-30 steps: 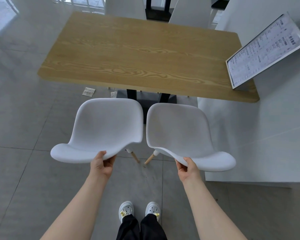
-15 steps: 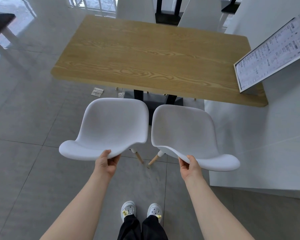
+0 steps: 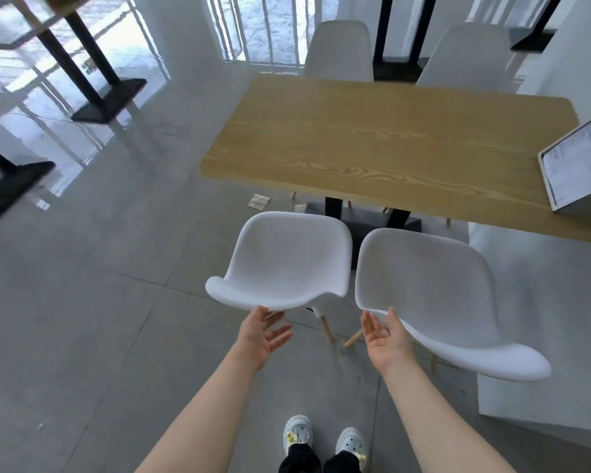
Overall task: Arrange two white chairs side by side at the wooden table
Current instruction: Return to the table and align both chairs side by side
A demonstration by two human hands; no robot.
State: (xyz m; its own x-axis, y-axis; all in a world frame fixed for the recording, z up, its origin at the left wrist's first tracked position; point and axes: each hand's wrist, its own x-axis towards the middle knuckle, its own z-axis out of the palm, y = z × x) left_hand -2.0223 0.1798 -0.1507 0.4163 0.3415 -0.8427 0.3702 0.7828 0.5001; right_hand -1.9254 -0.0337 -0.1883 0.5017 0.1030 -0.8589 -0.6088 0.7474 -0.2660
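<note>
Fingers [image 3: 270,317] spread, apparently off chair backs [image 3: 270,298]; narrow gap between chairs [image 3: 423,285].

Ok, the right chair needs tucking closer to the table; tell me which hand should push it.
Right. The right hand is open at the right chair's back edge; the left hand is open behind the left chair, so it would have to cross over.

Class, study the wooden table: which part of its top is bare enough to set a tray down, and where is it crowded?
The wooden table is bare across its left end, middle and far edge by the two far chairs. Only the right end is taken, where the framed menu board stands. The gap between the two near white chairs is too narrow.
</note>
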